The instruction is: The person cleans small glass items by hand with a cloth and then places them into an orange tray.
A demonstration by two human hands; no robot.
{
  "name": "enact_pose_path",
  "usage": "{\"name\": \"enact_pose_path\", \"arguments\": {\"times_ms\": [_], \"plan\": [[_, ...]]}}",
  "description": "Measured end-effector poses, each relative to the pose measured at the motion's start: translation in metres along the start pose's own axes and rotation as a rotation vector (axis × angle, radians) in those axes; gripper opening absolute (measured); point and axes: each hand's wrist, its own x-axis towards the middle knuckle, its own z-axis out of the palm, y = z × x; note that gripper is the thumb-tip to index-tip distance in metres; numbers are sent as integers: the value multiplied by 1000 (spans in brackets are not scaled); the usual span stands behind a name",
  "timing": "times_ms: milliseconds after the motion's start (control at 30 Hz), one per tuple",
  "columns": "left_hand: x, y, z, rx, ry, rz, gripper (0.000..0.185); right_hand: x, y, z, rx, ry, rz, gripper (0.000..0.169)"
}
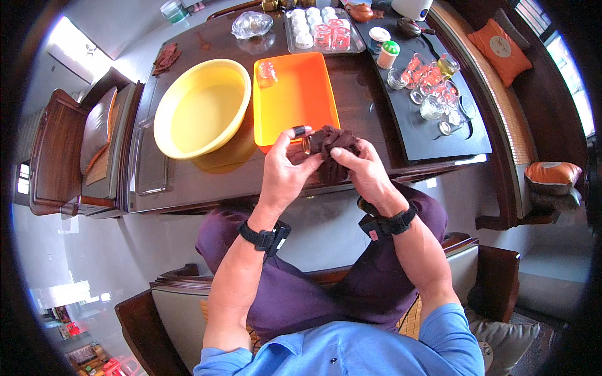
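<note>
My left hand (291,164) holds a small glass cup (307,144) by its rim end, just past the near edge of the orange tray (296,103). My right hand (364,167) grips a bunched dark brown cloth (336,148) that wraps the cup's other end and hides most of it. One clear glass with red markings (267,74) stands in the tray's far left corner. Left of the tray is a yellow plastic basin (204,108) with liquid that looks clear.
Glasses with red markings (423,75) crowd the black tea tray (437,141) at right, beside a green-lidded container (388,54). A metal tray (360,46) of white and red-patterned cups lies beyond. A plastic-wrapped item (251,25) and brown cloth (167,58) rest on the table's far side.
</note>
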Motion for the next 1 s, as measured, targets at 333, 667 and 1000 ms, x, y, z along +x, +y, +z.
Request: {"name": "enact_pose_path", "arguments": {"times_ms": [333,667,1000], "plan": [[-3,3,6,76,-60,-34,53,3,2,-1,241,52,119,23],[-1,-11,6,614,117,263,55,9,17,5,303,191,54,27],[-1,-5,10,-41,-7,-83,33,13,11,-5,295,142,61,31]]}}
